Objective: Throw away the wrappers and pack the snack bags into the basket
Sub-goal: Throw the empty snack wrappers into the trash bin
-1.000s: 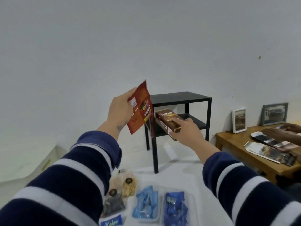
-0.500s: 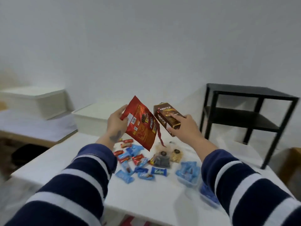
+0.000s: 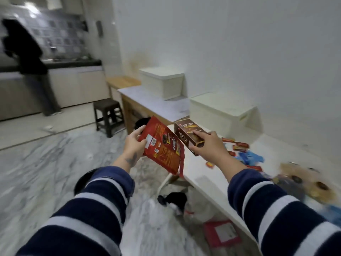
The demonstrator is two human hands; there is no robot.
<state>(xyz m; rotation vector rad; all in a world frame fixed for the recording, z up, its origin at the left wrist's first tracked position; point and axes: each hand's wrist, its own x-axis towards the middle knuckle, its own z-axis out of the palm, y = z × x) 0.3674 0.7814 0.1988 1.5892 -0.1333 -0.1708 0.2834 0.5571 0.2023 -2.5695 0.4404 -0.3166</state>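
- Marble-patterned flooring (image 3: 46, 172) is filling the left of our view, with a kitchen counter (image 3: 73, 63) at the far end and a dark stool (image 3: 108, 115) standing near a wooden side table (image 3: 147, 106).
- We are noting two white lidded bins (image 3: 162, 84) sitting against the wall.
- Our left hand (image 3: 133, 143) is gripping a torn-open red wrapper (image 3: 162, 150) by its edge, holding it over the floor just beside the white table (image 3: 208, 174).
- Our right hand (image 3: 208, 145) is clasping a brown Nextar box (image 3: 190, 135) between thumb and fingers, above the table's near edge.
- Small red and blue snack bags (image 3: 247, 156) are lying scattered on the table beyond our right hand.
- Blurred clear pouches (image 3: 304, 183) are lying at the right edge.
- A red item (image 3: 221, 235) and a dark item (image 3: 175, 198) are lying on the floor under the table.
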